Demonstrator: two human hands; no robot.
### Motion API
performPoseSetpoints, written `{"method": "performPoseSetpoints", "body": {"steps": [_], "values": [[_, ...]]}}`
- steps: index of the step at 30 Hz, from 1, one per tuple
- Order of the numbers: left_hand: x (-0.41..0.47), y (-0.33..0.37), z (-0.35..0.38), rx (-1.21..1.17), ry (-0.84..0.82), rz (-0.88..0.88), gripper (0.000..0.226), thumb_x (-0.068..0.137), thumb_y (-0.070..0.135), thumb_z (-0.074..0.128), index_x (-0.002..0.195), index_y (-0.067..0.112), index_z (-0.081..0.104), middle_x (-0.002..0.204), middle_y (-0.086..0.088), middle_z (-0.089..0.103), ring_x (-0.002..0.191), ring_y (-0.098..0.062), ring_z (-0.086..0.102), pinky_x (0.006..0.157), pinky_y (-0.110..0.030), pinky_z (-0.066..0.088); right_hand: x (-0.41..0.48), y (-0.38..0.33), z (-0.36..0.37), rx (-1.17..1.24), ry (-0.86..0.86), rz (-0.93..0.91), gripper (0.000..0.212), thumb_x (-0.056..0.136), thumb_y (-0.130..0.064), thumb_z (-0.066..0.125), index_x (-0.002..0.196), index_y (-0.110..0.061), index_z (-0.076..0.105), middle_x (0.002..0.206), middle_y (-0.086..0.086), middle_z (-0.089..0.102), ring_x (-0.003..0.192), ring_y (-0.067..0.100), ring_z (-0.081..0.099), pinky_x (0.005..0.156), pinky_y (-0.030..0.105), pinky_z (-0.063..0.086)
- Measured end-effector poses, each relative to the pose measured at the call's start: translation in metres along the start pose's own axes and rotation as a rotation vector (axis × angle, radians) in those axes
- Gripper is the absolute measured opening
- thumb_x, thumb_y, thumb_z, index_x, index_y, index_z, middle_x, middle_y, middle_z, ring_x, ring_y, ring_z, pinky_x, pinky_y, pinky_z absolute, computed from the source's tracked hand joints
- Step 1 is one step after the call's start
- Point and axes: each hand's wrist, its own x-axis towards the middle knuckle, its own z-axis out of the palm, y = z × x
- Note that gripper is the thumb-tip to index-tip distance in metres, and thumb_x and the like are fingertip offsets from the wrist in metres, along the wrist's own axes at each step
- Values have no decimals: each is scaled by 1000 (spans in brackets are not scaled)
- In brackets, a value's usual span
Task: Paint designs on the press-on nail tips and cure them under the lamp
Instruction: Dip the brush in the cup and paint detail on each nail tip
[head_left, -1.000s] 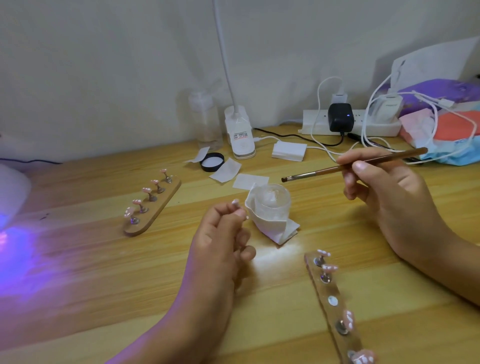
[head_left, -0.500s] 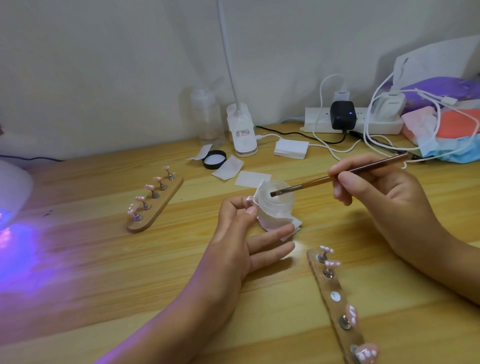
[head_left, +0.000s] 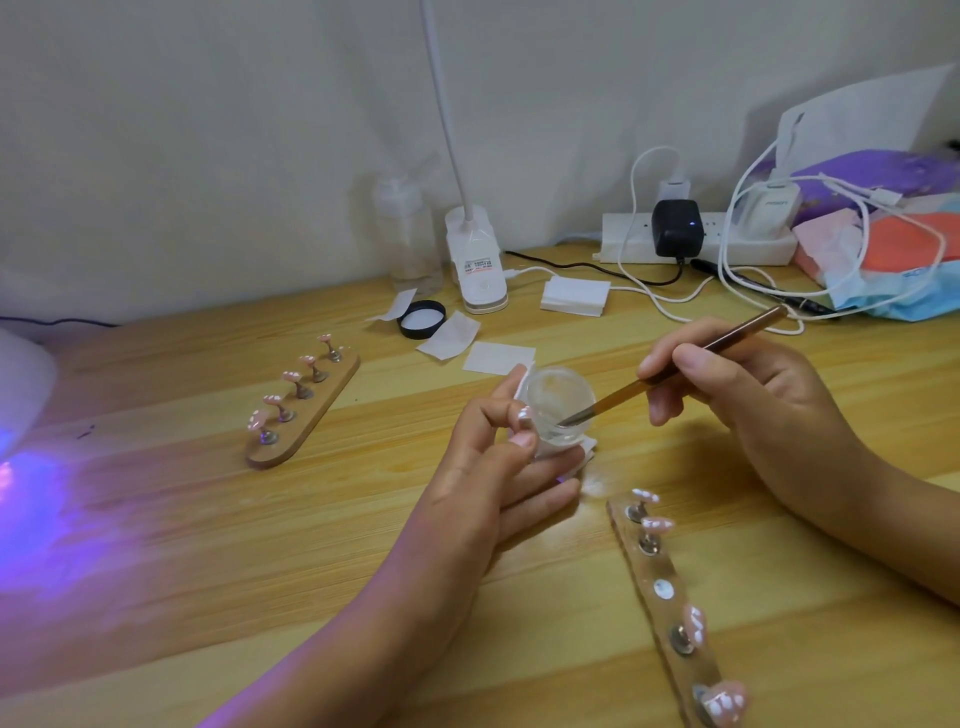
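Brown brush (head_left: 737, 334) now dips into clear jar (head_left: 550, 395).

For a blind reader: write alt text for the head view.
A right hand dips a brush into a small clear jar on a wooden table, while the left hand pinches a nail tip beside it. Two wooden holders carry painted nail tips, and a curing lamp glows purple at the far left.

Soft, even daylight; violet glow from the curing lamp (head_left: 21, 384) at left; blurred edges
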Motion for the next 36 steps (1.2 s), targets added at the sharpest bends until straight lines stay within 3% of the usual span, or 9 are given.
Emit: {"method": "performPoseSetpoints", "body": {"steps": [7, 13, 19, 23, 27, 30, 32, 34, 36], "values": [[1, 0, -3, 10, -24, 3, 16, 89, 24, 49, 93, 27, 65, 138, 27, 52, 111, -27, 67, 91, -37, 55, -5, 2, 0, -106, -8, -145, 13, 94, -16, 52, 92, -9, 63, 75, 2, 60, 71, 13, 58, 74, 21, 47], [1, -1, -2, 24, -45, 18, 19, 91, 23, 49, 93, 32, 66, 138, 24, 52, 112, -29, 66, 93, -36, 54, -6, 1, 4, -341, -64, -372, 14, 96, -14, 42, 96, -17, 56, 89, -11, 55, 83, 2, 52, 79, 19, 40], [1, -3, -1, 41, -38, 32, 19, 90, 26, 49, 93, 33, 67, 139, 27, 50, 113, -25, 66, 97, -35, 52, -8, 1, 7, -468, -113, -472, 21, 106, -35, 35, 100, -23, 51, 92, -8, 52, 88, 10, 51, 83, 26, 38], [1, -4, -1, 51, -44, 42, 19, 89, 26, 50, 94, 32, 67, 140, 26, 50, 113, -25, 66, 97, -33, 52, -8, 1, 7, -522, -162, -475, 20, 106, -33, 34, 101, -24, 50, 91, -7, 52, 89, 12, 51, 85, 25, 38], [1, -5, -4, 56, -39, 35, 23, 90, 24, 50, 109, 13, 56, 141, 23, 51, 113, -25, 66, 98, -34, 51, -7, 1, 8, -475, -190, -432, 20, 106, -34, 35, 100, -24, 51, 90, -3, 55, 87, 16, 52, 84, 26, 38], [0, -4, -2, 31, -44, 26, 17, 89, 24, 50, 102, 17, 59, 139, 23, 53, 111, -27, 67, 96, -35, 53, -6, 3, 6, -383, -192, -358, 13, 100, -23, 42, 97, -19, 54, 88, -3, 55, 85, 15, 52, 80, 26, 40], [1, -2, -2, -32, -24, -1, 14, 88, 23, 53, 99, 21, 62, 138, 17, 56, 108, -30, 68, 92, -36, 55, -5, 5, 5, -300, -157, -297, 16, 97, -18, 40, 96, -15, 56, 85, -1, 53, 81, 12, 52, 78, 23, 42], [3, 1, -3, -143, 10, -46, 20, 88, 18, 60, 107, 12, 57, 133, 8, 61, 105, -36, 68, 89, -39, 57, -4, 5, 3, -216, -90, -252, 18, 98, -18, 39, 96, -14, 56, 85, 2, 52, 79, 11, 51, 78, 19, 43], [4, 4, -5, -204, 23, -78, 25, 92, 20, 54, 114, 8, 51, 124, 0, 68, 104, -39, 68, 87, -40, 57, -3, 5, 0, -127, -6, -208, 18, 98, -21, 40, 95, -18, 57, 83, 2, 52, 77, 8, 50, 75, 15, 42]]}}
